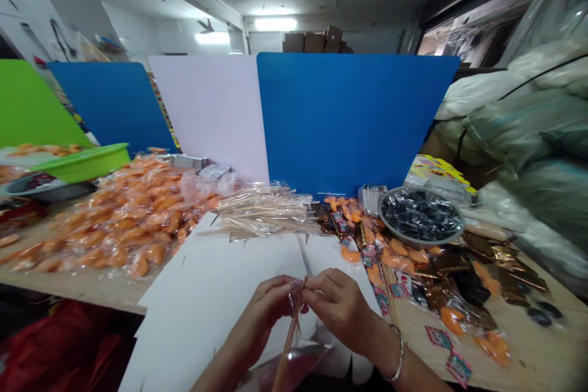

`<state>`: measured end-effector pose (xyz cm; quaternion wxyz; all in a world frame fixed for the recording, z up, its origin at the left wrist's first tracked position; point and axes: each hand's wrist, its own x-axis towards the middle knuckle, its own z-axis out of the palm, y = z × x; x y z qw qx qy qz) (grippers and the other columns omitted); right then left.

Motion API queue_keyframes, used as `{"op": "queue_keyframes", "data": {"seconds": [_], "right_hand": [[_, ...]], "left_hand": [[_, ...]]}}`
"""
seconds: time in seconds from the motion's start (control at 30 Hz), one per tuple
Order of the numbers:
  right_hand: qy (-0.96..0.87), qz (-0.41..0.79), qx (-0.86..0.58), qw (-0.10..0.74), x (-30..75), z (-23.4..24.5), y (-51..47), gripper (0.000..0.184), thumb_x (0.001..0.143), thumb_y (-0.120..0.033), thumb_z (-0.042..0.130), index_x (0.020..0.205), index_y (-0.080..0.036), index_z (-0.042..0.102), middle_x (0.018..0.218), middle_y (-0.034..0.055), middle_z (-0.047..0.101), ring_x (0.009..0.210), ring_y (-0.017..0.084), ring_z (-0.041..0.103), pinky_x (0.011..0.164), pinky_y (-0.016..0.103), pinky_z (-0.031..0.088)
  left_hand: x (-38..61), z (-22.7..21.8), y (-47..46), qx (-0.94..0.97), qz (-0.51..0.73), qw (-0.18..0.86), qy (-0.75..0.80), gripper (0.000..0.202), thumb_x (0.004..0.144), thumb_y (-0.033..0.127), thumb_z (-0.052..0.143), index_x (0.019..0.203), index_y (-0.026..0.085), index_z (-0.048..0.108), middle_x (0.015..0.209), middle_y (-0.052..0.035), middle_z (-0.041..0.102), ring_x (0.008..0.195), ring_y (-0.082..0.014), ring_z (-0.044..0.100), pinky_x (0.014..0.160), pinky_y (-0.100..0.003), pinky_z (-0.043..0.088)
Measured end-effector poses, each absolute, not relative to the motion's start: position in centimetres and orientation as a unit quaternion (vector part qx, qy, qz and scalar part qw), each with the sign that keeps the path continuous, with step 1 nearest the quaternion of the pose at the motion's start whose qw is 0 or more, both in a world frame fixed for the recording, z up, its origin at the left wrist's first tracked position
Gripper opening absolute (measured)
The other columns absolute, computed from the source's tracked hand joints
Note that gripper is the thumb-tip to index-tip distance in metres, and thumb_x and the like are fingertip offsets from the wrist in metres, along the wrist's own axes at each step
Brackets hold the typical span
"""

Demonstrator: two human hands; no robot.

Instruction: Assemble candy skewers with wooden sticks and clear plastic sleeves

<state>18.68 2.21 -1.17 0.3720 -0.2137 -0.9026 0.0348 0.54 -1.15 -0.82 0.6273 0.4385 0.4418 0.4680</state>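
Observation:
My left hand (269,303) and my right hand (337,303) meet at the front of the table, fingers pinched together over the top of a thin wooden stick (289,343) inside a clear plastic sleeve (298,364). Both hands grip the sleeve's upper end around the stick. A bangle sits on my right wrist. Beneath the hands lies white card (215,294). Behind it lies a heap of wooden sticks (261,211) in clear wrap.
A pile of orange packets (124,220) covers the left. A green basin (85,162) stands far left. A metal bowl of dark pieces (420,215) sits at the right among loose candies and wrappers (454,294). Blue, white and green panels (349,116) wall the back. Sacks (528,135) are stacked right.

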Motion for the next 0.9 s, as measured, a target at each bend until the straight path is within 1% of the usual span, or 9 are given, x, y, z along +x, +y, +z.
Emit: {"op": "queue_keyframes", "data": {"seconds": [0.1, 0.2, 0.27, 0.33, 0.43, 0.53, 0.7, 0.83, 0.9], "right_hand": [[-0.903, 0.077, -0.210, 0.367, 18.7, -1.6, 2.0, 0.018, 0.090, -0.013, 0.050, 0.101, -0.018, 0.064, 0.095, 0.0071, 0.065, 0.086, 0.018, 0.057, 0.075, 0.032, 0.048], [-0.828, 0.293, -0.232, 0.418, 18.4, -2.3, 2.3, 0.017, 0.089, -0.024, 0.054, 0.102, -0.019, 0.063, 0.091, 0.0058, 0.062, 0.086, 0.016, 0.059, 0.075, 0.030, 0.050], [-0.735, 0.453, -0.260, 0.432, 18.1, -2.7, 2.7, 0.027, 0.088, -0.033, 0.057, 0.111, -0.019, 0.058, 0.083, 0.0028, 0.061, 0.076, 0.014, 0.059, 0.067, 0.026, 0.050], [-0.674, 0.550, -0.275, 0.409, 17.9, -3.0, 3.0, 0.034, 0.085, -0.038, 0.061, 0.112, -0.018, 0.057, 0.077, 0.0000, 0.058, 0.068, 0.012, 0.057, 0.059, 0.023, 0.048], [-0.710, 0.522, -0.269, 0.390, 17.8, -2.9, 3.3, 0.026, 0.084, -0.040, 0.063, 0.094, -0.017, 0.065, 0.081, 0.0012, 0.055, 0.074, 0.013, 0.056, 0.065, 0.024, 0.046], [-0.752, 0.449, -0.266, 0.402, 18.0, -2.9, 3.4, 0.024, 0.089, -0.039, 0.055, 0.083, -0.016, 0.060, 0.081, 0.0010, 0.053, 0.076, 0.013, 0.054, 0.069, 0.025, 0.044], [-0.746, 0.427, -0.306, 0.409, 17.9, -4.9, 3.7, 0.026, 0.093, -0.039, 0.045, 0.080, -0.018, 0.050, 0.073, -0.0009, 0.052, 0.067, 0.013, 0.050, 0.062, 0.024, 0.040], [-0.708, 0.476, -0.322, 0.411, 17.7, -7.1, 3.3, 0.032, 0.095, -0.043, 0.042, 0.081, -0.018, 0.055, 0.069, 0.0000, 0.056, 0.065, 0.014, 0.053, 0.063, 0.025, 0.041], [-0.663, 0.517, -0.336, 0.423, 18.5, -8.2, 3.1, 0.039, 0.095, -0.047, 0.037, 0.085, -0.017, 0.060, 0.072, 0.0020, 0.059, 0.066, 0.015, 0.056, 0.064, 0.027, 0.043]], "left_hand": [[1.0, -0.7, -1.2, 0.449, 0.476, 0.596, 0.464, 0.023, 0.075, 0.035, 0.067, 0.077, 0.012, 0.066, 0.065, -0.0017, 0.059, 0.065, -0.0129, 0.051, 0.063, -0.023, 0.038], [1.2, -1.4, -0.9, 0.426, 0.479, 0.606, 0.471, 0.024, 0.072, 0.036, 0.070, 0.072, 0.012, 0.065, 0.057, 0.0016, 0.053, 0.057, -0.0096, 0.043, 0.057, -0.021, 0.033], [1.1, -2.1, -0.6, 0.391, 0.472, 0.648, 0.451, 0.024, 0.072, 0.035, 0.072, 0.073, 0.013, 0.065, 0.057, 0.0023, 0.052, 0.054, -0.0077, 0.041, 0.055, -0.019, 0.030], [0.9, -2.7, -0.2, 0.354, 0.467, 0.692, 0.421, 0.022, 0.070, 0.032, 0.075, 0.075, 0.013, 0.066, 0.058, 0.0018, 0.054, 0.054, -0.0068, 0.042, 0.055, -0.018, 0.030], [0.9, -3.2, 0.1, 0.320, 0.450, 0.739, 0.386, 0.022, 0.067, 0.027, 0.077, 0.079, 0.012, 0.067, 0.059, 0.0011, 0.055, 0.052, -0.0055, 0.043, 0.053, -0.018, 0.030], [1.3, -3.3, 0.3, 0.318, 0.443, 0.737, 0.399, 0.026, 0.067, 0.027, 0.077, 0.086, 0.015, 0.065, 0.057, 0.0028, 0.054, 0.046, -0.0051, 0.040, 0.048, -0.018, 0.027], [1.8, -3.3, -0.2, 0.523, 0.435, 0.545, 0.489, 0.025, 0.082, 0.039, 0.060, 0.075, 0.014, 0.063, 0.070, -0.0040, 0.063, 0.065, -0.0137, 0.053, 0.062, -0.023, 0.040], [1.1, -3.7, 0.2, 0.682, 0.316, 0.406, 0.519, 0.024, 0.089, 0.033, 0.050, 0.076, 0.017, 0.062, 0.069, -0.0034, 0.062, 0.066, -0.0159, 0.053, 0.061, -0.025, 0.038], [-0.3, -3.9, 1.5, 0.757, 0.265, 0.280, 0.528, 0.023, 0.089, 0.027, 0.048, 0.075, 0.018, 0.063, 0.074, -0.0058, 0.063, 0.072, -0.0185, 0.054, 0.065, -0.027, 0.037]]}}
